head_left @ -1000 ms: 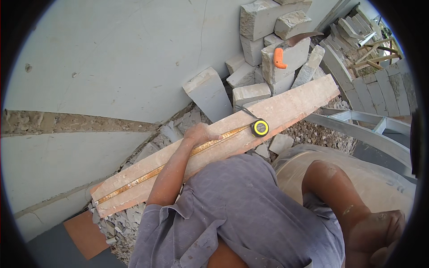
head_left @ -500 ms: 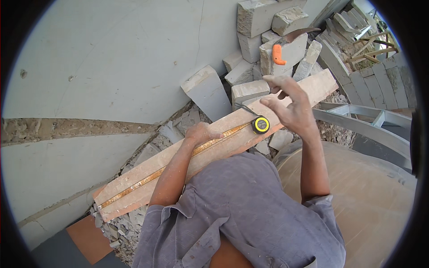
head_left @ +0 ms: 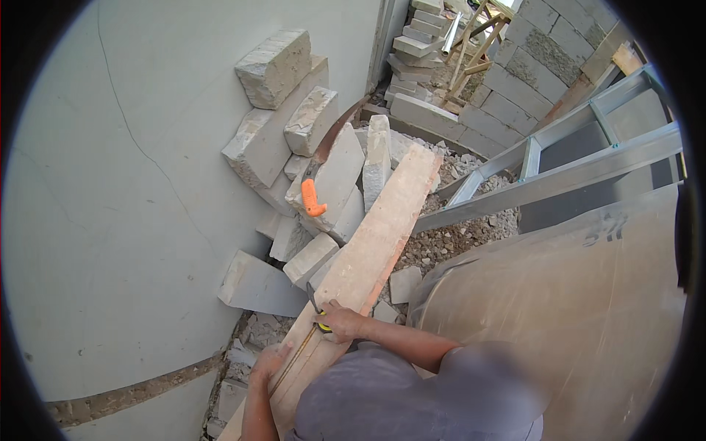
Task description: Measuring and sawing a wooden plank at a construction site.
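A long, pale plank [head_left: 379, 228] runs diagonally from the lower edge up to the right in front of me. Along its near part lies the pulled-out blade [head_left: 296, 360] of a tape measure. My right hand [head_left: 342, 321] is closed round the tape measure's black and yellow case [head_left: 323, 324], which the fingers partly cover; its dark strap [head_left: 312, 296] sticks out. My left hand [head_left: 271, 362] grips the plank's left edge, nearer to me, with a finger beside the blade. The underside of its grip is hidden.
Grey blocks [head_left: 276, 66] are stacked against the wall [head_left: 147, 147] on the left. A curved saw with an orange handle [head_left: 312, 198] rests on them. To the right are an aluminium ladder [head_left: 551, 187] and a large, film-covered brown surface [head_left: 559, 294]. Rubble [head_left: 456, 239] lies between.
My right hand, raised with fingers apart before, has come down and taken hold of the tape measure. The view has swung toward the right. My left hand stays on the plank.
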Available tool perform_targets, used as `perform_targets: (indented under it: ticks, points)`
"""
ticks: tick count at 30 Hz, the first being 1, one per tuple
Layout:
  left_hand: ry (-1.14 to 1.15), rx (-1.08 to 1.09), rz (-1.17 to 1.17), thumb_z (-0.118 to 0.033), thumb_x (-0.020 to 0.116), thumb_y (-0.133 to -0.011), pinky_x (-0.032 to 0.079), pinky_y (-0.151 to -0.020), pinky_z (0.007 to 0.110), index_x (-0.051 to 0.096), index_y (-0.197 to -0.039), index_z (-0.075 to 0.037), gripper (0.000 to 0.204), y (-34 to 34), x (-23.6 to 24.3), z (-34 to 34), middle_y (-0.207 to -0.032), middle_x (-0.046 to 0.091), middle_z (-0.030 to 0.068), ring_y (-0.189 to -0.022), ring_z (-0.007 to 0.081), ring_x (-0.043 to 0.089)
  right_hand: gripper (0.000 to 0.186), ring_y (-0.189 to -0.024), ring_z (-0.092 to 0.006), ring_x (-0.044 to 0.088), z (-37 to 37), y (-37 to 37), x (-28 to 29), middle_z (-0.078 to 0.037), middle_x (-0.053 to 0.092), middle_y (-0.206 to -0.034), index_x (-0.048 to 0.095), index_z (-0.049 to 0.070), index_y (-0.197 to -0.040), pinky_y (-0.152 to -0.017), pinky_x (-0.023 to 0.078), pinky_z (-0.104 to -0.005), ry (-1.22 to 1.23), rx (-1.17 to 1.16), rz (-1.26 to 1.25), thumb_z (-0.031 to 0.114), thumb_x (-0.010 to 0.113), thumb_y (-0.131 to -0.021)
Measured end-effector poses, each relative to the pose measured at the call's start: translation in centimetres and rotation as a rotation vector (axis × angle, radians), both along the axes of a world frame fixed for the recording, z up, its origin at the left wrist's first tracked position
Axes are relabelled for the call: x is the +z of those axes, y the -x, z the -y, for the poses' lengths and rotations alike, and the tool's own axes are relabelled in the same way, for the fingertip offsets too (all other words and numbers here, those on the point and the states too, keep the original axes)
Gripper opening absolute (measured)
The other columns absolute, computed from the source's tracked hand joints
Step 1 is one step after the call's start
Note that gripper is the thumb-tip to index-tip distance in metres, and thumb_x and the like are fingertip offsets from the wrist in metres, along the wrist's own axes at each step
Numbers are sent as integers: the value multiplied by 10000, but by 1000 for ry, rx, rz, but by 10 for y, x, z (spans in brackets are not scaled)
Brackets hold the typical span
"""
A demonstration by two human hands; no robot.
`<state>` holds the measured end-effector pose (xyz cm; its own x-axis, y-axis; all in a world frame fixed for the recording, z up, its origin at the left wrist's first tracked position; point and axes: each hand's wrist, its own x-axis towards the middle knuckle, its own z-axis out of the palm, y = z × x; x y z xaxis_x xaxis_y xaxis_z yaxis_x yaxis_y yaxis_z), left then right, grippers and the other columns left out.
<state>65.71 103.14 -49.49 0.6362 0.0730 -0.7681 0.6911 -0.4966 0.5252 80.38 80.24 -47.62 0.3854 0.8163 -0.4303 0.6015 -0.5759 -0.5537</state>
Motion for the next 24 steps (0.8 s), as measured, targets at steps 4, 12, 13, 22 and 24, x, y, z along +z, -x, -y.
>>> perform_targets:
  ticks: [4,12,13,22,24]
  points:
    - [30,-20,-159,-585,511,-871,407,-970,375,595,-1216,-28,661,-17,20,9,-1182,613,216,-1135,286,569,678,-1080,-377,429,5,-6,4,-184,442,-1152,468,74,-1291,-928,414,-460,-119,83,-89,351,727,-729]
    - [205,-63,-357,-616,521,-855,415,-954,365,563,-1239,21,745,-9,-52,-23,-1203,606,193,-1137,269,557,566,-1114,-385,438,-9,-22,15,-173,462,-1148,536,104,-1208,-942,410,-463,-131,70,-186,298,743,-718]
    - [199,-75,-411,-624,539,-843,419,-947,364,563,-1240,20,757,-12,-67,-29,-1205,604,195,-1130,262,558,556,-1132,-388,435,-11,-31,12,-170,467,-1154,549,120,-1200,-949,409,-464,-76,12,-110,286,746,-708]
    - [325,-124,-317,-709,537,-785,387,-989,372,575,-1218,34,861,-9,-106,-52,-1228,574,242,-1171,318,534,560,-1095,-383,469,-17,-47,-7,-146,493,-1130,570,152,-1148,-939,412,-454,76,69,-216,153,754,-620]
    - [321,-124,-291,-716,528,-785,386,-991,372,576,-1223,23,860,2,-133,-57,-1235,572,239,-1178,319,530,542,-1065,-374,490,-23,-46,-12,-140,502,-1115,575,145,-1121,-921,421,-448,-14,102,-232,140,740,-604]
